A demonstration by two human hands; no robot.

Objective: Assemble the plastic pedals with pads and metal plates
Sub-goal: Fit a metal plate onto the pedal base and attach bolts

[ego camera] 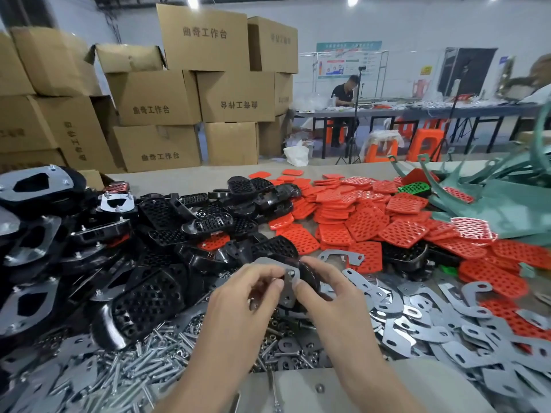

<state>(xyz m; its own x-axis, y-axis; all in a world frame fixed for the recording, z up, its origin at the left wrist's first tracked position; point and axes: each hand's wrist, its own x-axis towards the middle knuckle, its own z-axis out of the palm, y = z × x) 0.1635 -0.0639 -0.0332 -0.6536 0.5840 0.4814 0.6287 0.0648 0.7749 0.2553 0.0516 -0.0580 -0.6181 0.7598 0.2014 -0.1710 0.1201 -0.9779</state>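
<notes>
While left grip and right grip both pinch the grey flat metal plate against the black plastic pedal, line its holes up first.

A factory assembly workshop: black pedals and red pads heaped on the counter, cartons stacked behind it, a worktable beyond.

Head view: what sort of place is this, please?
Probably a small factory assembly floor. Heaps of black plastic pedals, red pads and metal plates cover the table, stacked cardboard boxes stand behind it, and another person sits at a long workbench farther back.
</notes>
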